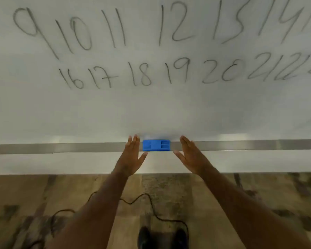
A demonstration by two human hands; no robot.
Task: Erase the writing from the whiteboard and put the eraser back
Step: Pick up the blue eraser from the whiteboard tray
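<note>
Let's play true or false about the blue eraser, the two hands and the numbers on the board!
1. The blue eraser sits on the metal tray under the whiteboard. True.
2. The right hand grips the eraser. False: it is flat and open beside the eraser, holding nothing.
3. The left hand is open, left of the eraser. True.
4. All the writing is wiped off. False: two rows of numbers are on the board.
5. A dark cable lies on the floor. True.
</note>
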